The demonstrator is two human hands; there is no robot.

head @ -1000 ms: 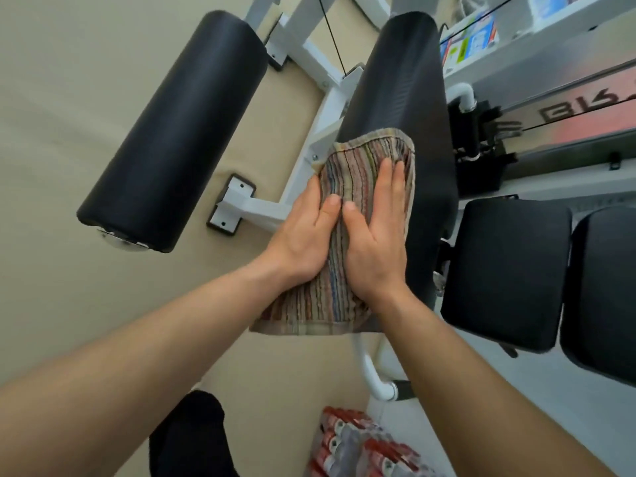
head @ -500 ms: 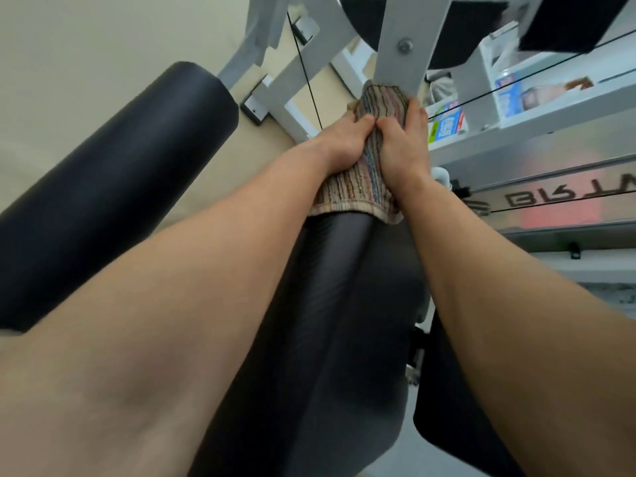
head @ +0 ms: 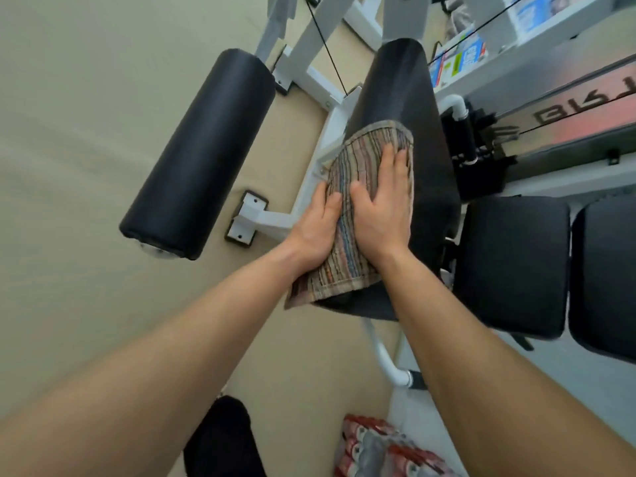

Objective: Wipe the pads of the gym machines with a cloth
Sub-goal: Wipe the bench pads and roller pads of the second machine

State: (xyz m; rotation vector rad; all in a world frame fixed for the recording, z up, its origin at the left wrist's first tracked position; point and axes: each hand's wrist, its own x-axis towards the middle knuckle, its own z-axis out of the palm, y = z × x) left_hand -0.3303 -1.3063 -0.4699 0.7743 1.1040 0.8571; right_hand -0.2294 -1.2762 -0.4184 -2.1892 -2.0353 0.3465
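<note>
The left hand (head: 315, 225) and right hand (head: 382, 208) press flat, fingers straight, on the striped cloth (head: 358, 266) draped over the long pad's (head: 395, 84) near half, so wiping seems midway; the roller pad (head: 203, 149) left of it and the seat pads (head: 512, 263) right of it likely remain.

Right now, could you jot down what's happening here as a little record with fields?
Activity: wiping a gym pad
Cloth: striped, draped over the long black pad
Left grip: bare hand pressing the cloth, fingers straight
Right grip: flat on the cloth
Nearby: black roller pad to the left, untouched
</note>
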